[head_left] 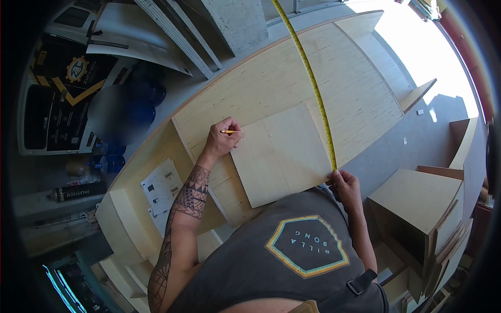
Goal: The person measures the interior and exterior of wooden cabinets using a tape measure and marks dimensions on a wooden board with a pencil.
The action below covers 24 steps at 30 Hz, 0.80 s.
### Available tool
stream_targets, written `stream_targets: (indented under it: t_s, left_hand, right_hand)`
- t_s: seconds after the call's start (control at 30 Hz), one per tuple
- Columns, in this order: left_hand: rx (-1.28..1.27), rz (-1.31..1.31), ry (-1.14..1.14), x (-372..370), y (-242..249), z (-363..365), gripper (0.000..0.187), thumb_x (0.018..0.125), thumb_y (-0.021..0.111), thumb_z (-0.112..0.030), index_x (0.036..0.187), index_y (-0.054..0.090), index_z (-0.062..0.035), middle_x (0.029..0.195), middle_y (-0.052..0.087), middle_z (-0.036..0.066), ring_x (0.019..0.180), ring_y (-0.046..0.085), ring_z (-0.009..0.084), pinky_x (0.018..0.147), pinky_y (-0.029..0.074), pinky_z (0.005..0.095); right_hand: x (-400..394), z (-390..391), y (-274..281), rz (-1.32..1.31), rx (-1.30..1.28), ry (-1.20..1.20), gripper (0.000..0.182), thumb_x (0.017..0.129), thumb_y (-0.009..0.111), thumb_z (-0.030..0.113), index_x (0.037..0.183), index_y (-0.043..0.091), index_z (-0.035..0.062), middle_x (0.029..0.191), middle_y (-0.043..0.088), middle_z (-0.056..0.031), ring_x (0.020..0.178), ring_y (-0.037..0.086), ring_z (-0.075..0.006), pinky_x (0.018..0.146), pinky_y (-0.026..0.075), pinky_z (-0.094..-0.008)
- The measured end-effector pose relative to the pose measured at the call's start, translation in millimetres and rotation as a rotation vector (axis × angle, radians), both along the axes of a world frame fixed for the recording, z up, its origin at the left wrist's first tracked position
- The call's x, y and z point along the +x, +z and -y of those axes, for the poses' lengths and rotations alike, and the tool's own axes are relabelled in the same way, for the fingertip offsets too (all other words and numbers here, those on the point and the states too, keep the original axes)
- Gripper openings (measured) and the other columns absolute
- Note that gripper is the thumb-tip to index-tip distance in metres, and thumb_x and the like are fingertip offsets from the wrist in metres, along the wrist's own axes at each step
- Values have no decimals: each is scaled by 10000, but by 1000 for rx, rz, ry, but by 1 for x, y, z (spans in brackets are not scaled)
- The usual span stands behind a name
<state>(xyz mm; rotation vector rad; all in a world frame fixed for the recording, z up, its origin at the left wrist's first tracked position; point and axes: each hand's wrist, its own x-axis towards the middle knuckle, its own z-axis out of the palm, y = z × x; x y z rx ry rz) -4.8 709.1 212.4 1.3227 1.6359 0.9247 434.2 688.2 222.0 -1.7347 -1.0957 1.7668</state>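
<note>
My left hand (223, 136) is closed round a yellow pencil (228, 132) at the upper left corner of a square plywood board (282, 154). The board lies on a larger plywood panel (261, 88), its lower edge close to my shirt. At the board's lower right corner, my right hand (345, 185) pinches the end of a yellow tape measure (317, 94). The tape runs from there along the board's right side, over the large panel and out of the top of the view.
Printed sheets (163, 190) lie inside the wooden frame at left. A plywood cabinet (417, 201) and stacked boards stand at right. Blue water bottles (109, 164), a dark cylinder (81, 192) and a vehicle (68, 94) are at far left. A concrete pillar (235, 26) rises beyond the panel.
</note>
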Motion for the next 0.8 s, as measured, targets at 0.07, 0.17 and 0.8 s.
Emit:
stream_targets:
  t_s: [0.07,0.17,0.8]
  left_hand:
    - [-8,14,-1,-1,-4,0,101,920,659,-106,873,618,-27,720,642,11,596,643,77,541,559,255]
    - [-11,53,21,0,-4,0,95,926,657,-105,884,616,-31,724,642,11,598,636,74,544,563,252]
    - [22,-41,-24,2,2,1,105,911,658,-107,858,604,-34,696,632,18,592,647,87,522,566,267]
  right_hand:
    - [-1,0,2,6,-6,-6,351,1101,598,300,992,752,4,792,710,-24,665,586,-66,608,464,-244]
    - [-1,1,-1,11,0,-9,354,1100,601,307,986,751,8,789,709,-25,660,585,-65,603,462,-242]
    - [1,2,-9,-8,17,-28,359,1095,612,308,982,757,0,787,709,-27,634,556,-56,583,445,-236]
